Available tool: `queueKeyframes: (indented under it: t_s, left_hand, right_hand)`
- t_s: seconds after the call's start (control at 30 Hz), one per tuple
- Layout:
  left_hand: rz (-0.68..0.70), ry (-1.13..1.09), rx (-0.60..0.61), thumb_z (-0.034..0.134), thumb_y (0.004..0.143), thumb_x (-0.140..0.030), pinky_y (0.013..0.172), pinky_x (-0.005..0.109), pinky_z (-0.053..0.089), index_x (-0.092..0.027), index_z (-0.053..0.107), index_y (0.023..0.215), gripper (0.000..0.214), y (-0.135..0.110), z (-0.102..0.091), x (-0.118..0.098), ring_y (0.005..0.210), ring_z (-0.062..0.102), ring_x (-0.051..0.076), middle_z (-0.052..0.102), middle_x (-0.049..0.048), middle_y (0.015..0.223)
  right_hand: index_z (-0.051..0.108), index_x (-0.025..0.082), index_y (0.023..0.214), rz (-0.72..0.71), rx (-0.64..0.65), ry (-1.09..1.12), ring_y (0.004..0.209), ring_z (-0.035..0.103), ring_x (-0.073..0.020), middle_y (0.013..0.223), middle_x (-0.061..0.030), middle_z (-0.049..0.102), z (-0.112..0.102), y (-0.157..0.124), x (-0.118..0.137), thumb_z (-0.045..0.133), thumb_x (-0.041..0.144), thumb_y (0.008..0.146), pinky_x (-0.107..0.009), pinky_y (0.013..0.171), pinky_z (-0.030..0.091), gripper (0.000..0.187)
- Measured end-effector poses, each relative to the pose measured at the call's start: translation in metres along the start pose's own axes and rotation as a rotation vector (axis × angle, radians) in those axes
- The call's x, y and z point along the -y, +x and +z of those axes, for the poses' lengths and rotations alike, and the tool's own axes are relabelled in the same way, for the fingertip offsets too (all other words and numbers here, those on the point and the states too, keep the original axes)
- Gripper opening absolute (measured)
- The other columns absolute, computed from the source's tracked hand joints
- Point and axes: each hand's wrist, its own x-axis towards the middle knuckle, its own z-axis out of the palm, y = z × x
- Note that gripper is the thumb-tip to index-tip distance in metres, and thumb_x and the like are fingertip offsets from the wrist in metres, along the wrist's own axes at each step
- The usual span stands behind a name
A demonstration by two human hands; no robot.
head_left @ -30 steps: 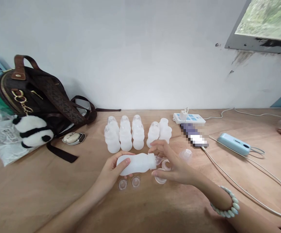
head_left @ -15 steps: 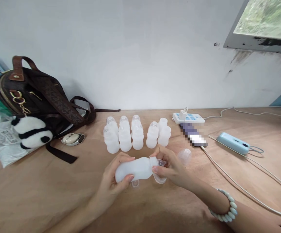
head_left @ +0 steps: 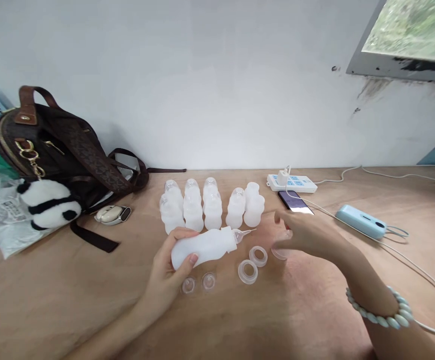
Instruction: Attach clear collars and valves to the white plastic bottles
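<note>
My left hand [head_left: 174,262] is wrapped round a frosted white baby bottle [head_left: 198,248], which lies tilted with its neck up to the right. A clear teat [head_left: 240,235] with a long thin tip sticks out of the neck. My right hand [head_left: 307,232] hovers over a clear domed bottle cap [head_left: 280,251], its fingers curved and apart; they partly hide the cap. Two translucent collar rings [head_left: 248,271] lie between the hands. Below the bottle are two small clear round pieces, probably teats [head_left: 208,281].
Several capped bottles [head_left: 213,212] stand in rows behind the hands, with uncapped bottles [head_left: 254,210] at their right. Farther right are a power strip [head_left: 303,184], a phone [head_left: 294,201], a blue power bank [head_left: 362,221] and cables. A backpack [head_left: 63,145] and mouse [head_left: 108,215] are left.
My right hand has let go of the bottle's neck and teat and moved right to the domed cap. The bottle has shifted slightly left and up, and both rings now show.
</note>
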Motion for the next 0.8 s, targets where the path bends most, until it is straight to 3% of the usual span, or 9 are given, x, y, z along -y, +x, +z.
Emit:
queueKeyframes:
  t_s: [0.07, 0.1, 0.27, 0.37, 0.47, 0.57, 0.73, 0.8]
  left_hand:
    - [0.002, 0.006, 0.018, 0.06, 0.086, -0.034, 0.067, 0.025, 0.045, -0.023, 0.059, 0.1, 0.019, 0.0, 0.0, 0.001, 0.082, 0.059, 0.02, 0.063, 0.0037, 0.099]
    - [0.003, 0.01, 0.026, 0.06, 0.086, -0.034, 0.067, 0.025, 0.045, -0.023, 0.059, 0.1, 0.019, 0.0, 0.001, 0.002, 0.082, 0.059, 0.019, 0.063, 0.0034, 0.098]
    - [-0.01, 0.015, -0.005, 0.06, 0.085, -0.034, 0.071, 0.026, 0.046, -0.021, 0.06, 0.101, 0.02, 0.0, 0.001, 0.001, 0.085, 0.058, 0.02, 0.063, 0.0043, 0.099]
    - [-0.034, 0.002, -0.017, 0.061, 0.084, -0.035, 0.07, 0.027, 0.046, -0.021, 0.06, 0.1, 0.021, 0.001, 0.001, 0.0, 0.084, 0.059, 0.021, 0.063, 0.005, 0.098]
    - [-0.034, -0.024, 0.018, 0.061, 0.084, -0.034, 0.072, 0.028, 0.047, -0.021, 0.06, 0.101, 0.021, -0.001, 0.002, -0.002, 0.088, 0.059, 0.022, 0.063, 0.0056, 0.101]
    - [0.001, -0.052, 0.064, 0.062, 0.085, -0.034, 0.074, 0.027, 0.047, -0.021, 0.061, 0.102, 0.021, -0.006, 0.003, -0.001, 0.09, 0.059, 0.022, 0.062, 0.0053, 0.101]
    - [0.107, -0.067, 0.086, 0.06, 0.089, -0.029, 0.074, 0.026, 0.048, -0.025, 0.06, 0.105, 0.016, -0.014, 0.005, 0.002, 0.093, 0.059, 0.02, 0.061, 0.0034, 0.103]
    - [0.149, -0.065, 0.097, 0.06, 0.089, -0.026, 0.073, 0.025, 0.048, -0.025, 0.06, 0.106, 0.017, -0.015, 0.005, 0.003, 0.092, 0.059, 0.019, 0.06, 0.003, 0.103]
  right_hand:
    - [0.056, 0.023, 0.068, 0.014, 0.157, -0.064, 0.049, 0.048, -0.0155, 0.06, 0.0009, 0.057, 0.002, 0.0, -0.009, 0.075, 0.036, 0.066, -0.026, 0.045, 0.023, 0.023]
    - [0.056, 0.023, 0.067, 0.012, 0.174, -0.059, 0.05, 0.049, -0.0157, 0.06, 0.0003, 0.057, 0.001, 0.0, -0.012, 0.073, 0.035, 0.067, -0.026, 0.045, 0.024, 0.021]
    - [0.062, 0.022, 0.085, 0.086, -0.125, 0.192, 0.06, 0.054, -0.0181, 0.071, -0.0027, 0.062, -0.021, 0.0, -0.015, 0.067, 0.05, 0.079, -0.027, 0.051, 0.034, 0.028]
    - [0.061, 0.023, 0.097, -0.044, -0.168, 0.474, 0.068, 0.056, -0.0178, 0.084, -0.0033, 0.065, -0.023, 0.0, -0.004, 0.066, 0.048, 0.082, -0.029, 0.058, 0.042, 0.029]
    - [0.06, 0.025, 0.104, -0.266, -0.053, 0.667, 0.081, 0.059, -0.0181, 0.097, -0.003, 0.065, -0.007, -0.002, 0.019, 0.072, 0.04, 0.08, -0.029, 0.066, 0.047, 0.03]
    - [0.059, 0.025, 0.104, -0.391, 0.019, 0.802, 0.082, 0.059, -0.0171, 0.097, -0.0018, 0.063, 0.016, -0.006, 0.045, 0.075, 0.037, 0.08, -0.028, 0.066, 0.048, 0.031]
    - [0.055, 0.026, 0.122, -0.515, -0.094, 0.828, 0.103, 0.06, -0.0213, 0.113, -0.0053, 0.063, 0.036, -0.013, 0.067, 0.084, 0.04, 0.071, -0.033, 0.084, 0.05, 0.061]
    - [0.057, 0.025, 0.122, -0.519, -0.129, 0.825, 0.099, 0.063, -0.0205, 0.11, -0.0051, 0.066, 0.039, -0.015, 0.068, 0.085, 0.038, 0.069, -0.031, 0.08, 0.051, 0.061]
